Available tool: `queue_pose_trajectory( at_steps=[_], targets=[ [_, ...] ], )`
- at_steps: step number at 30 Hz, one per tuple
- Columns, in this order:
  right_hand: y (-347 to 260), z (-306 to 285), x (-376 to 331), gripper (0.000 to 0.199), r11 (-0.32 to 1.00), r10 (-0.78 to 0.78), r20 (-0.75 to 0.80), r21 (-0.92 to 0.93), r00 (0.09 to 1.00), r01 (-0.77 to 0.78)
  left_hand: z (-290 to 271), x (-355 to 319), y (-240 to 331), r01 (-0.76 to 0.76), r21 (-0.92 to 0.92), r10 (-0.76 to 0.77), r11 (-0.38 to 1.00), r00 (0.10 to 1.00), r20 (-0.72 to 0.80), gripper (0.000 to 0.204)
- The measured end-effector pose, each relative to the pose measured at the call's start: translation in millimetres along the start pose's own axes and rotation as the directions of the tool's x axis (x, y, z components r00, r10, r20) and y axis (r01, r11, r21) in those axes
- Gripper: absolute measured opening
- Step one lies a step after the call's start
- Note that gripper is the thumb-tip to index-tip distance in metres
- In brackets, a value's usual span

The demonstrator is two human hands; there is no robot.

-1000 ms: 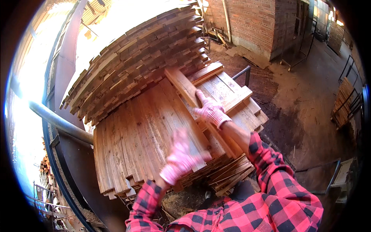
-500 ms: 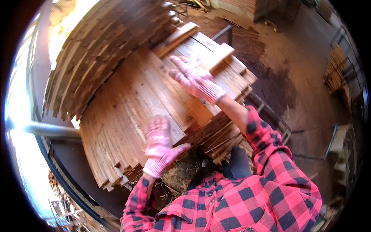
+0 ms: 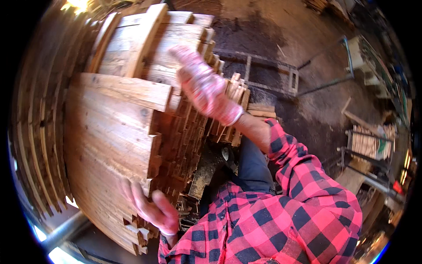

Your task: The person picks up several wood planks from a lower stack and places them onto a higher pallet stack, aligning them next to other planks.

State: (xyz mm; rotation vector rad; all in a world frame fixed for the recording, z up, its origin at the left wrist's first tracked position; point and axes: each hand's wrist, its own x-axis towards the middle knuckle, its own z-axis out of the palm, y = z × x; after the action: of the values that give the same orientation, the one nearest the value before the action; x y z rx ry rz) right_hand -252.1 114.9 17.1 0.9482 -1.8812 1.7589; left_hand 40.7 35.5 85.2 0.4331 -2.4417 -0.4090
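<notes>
A large stack of wooden boards (image 3: pixel 105 132) fills the left half of the view, its board ends forming an uneven edge toward me. My right hand (image 3: pixel 202 86), in a pink-and-white knit glove, is over the far part of that edge, fingers stretched out and thumb apart, with nothing in it. Near the close end of the stack is my left hand (image 3: pixel 151 207), gloved too and blurred, with spread fingers and nothing held. Whether either hand touches the wood I cannot tell. Two loose battens, one of them a long batten (image 3: pixel 147 42), lie across the stack's far part.
A taller pile of boards (image 3: pixel 41 127) rises along the left. Short wood pieces (image 3: pixel 235 97) are heaped beside the stack's right edge. A metal frame (image 3: pixel 272 86) lies on the floor beyond, and a rack holding bundled slats (image 3: pixel 371 143) is at the right.
The view has turned to the right, so the stack now sits farther left. Both hands have lifted or shifted along the stack's near edge, still empty.
</notes>
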Motion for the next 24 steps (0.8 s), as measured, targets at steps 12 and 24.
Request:
queue_pose_trajectory(
  at_steps=[12,24],
  targets=[
    [160.8,-163.8,-346.4,0.064,0.131,0.969,-0.123,-0.483,0.215,-0.866,322.5,-215.0,-76.4,0.789,0.034,-0.288,0.613,0.183,0.940,0.073],
    [410.7,-124.3,-608.4,0.076,-0.038,0.991,-0.128,-0.548,0.039,-0.835,713.0,-308.3,-284.4,0.551,0.164,-0.445,0.818,0.428,0.787,0.103]
  ],
)
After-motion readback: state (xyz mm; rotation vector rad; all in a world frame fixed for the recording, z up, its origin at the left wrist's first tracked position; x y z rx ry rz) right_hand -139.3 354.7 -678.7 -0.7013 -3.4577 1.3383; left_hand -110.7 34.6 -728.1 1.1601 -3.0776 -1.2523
